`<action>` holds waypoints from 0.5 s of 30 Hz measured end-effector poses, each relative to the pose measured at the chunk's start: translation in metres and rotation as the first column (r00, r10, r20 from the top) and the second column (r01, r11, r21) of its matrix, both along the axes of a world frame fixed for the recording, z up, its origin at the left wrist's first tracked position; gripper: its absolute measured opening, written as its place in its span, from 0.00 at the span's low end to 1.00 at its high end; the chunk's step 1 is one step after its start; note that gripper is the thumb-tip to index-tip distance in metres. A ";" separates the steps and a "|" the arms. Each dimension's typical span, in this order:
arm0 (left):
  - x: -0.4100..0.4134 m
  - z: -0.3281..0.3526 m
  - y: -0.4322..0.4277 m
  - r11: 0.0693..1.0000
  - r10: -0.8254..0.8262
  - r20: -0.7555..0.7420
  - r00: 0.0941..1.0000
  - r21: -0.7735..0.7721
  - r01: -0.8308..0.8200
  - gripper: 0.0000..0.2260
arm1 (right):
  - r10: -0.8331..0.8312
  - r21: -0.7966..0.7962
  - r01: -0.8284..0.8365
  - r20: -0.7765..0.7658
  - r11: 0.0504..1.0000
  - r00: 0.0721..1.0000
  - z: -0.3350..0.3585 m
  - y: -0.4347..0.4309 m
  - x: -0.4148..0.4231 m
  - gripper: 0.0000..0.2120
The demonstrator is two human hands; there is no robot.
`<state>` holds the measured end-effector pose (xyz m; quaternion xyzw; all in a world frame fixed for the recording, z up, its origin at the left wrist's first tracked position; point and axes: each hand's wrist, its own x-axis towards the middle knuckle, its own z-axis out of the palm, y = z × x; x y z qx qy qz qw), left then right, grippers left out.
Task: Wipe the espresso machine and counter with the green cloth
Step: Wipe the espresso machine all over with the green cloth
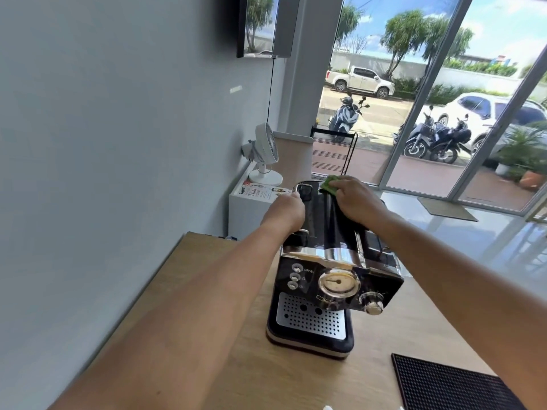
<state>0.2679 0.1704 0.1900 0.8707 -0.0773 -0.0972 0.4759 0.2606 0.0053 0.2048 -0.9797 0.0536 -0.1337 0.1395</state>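
Head view: the person is on the machine-wiping step, working the top of the machine (334, 279) at its far end. The right hand (355, 202) lies palm-down up there, its fingers (343, 186) bent over the bunched cloth (328, 184) and holding it against the black top; only a green edge shows past the fingertips. The left hand (285, 213) is at the top's left side, next to a chrome rail. It reads as a brace, but whether it grips the rail or only rests there cannot be told.

Next move, by the look of it: draw the cloth back along the top toward the front, then down the face with its gauge, buttons and knob, and over the drip tray. The counter (296, 380) comes after that, and it looks untouched so far.

The machine stands upright on the wooden counter, close to the wall side, glossy black with chrome trim and a perforated steel tray at its foot. The gloss will likely show streaks, so firm, even strokes suit it. A black mat (444, 386) lies on the counter to the right, apart from the machine.
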 end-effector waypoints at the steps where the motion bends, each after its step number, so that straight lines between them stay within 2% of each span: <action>1: 0.000 0.000 -0.001 1.000 0.000 -0.004 1.000 -0.012 0.000 0.18 | -0.029 0.046 0.026 0.065 0.999 0.997 0.001 0.000 0.010 0.18; 3: -0.002 0.000 -0.001 1.000 0.003 -0.008 1.000 -0.017 -0.003 0.19 | 0.016 0.110 -0.024 0.074 0.994 0.997 0.009 0.005 0.029 0.18; 6: -0.001 -0.001 -0.001 1.000 -0.002 0.019 1.000 -0.008 0.002 0.18 | 0.166 0.267 -0.120 -0.155 0.956 0.974 0.022 0.027 0.051 0.18; 9: 0.001 -0.002 -0.001 1.000 -0.010 0.025 1.000 0.008 0.010 0.17 | 0.169 0.193 -0.111 -0.317 0.975 0.933 0.023 0.034 0.074 0.17; 12: 0.002 -0.004 0.000 1.000 -0.005 0.012 1.000 -0.006 0.005 0.18 | 0.030 -0.011 -0.037 -0.359 0.999 0.933 0.015 0.008 0.092 0.15; 15: 0.005 -0.007 -0.003 1.000 -0.004 0.008 1.000 -0.017 0.004 0.18 | -0.087 -0.011 0.089 -0.339 0.996 0.937 0.009 -0.018 0.090 0.13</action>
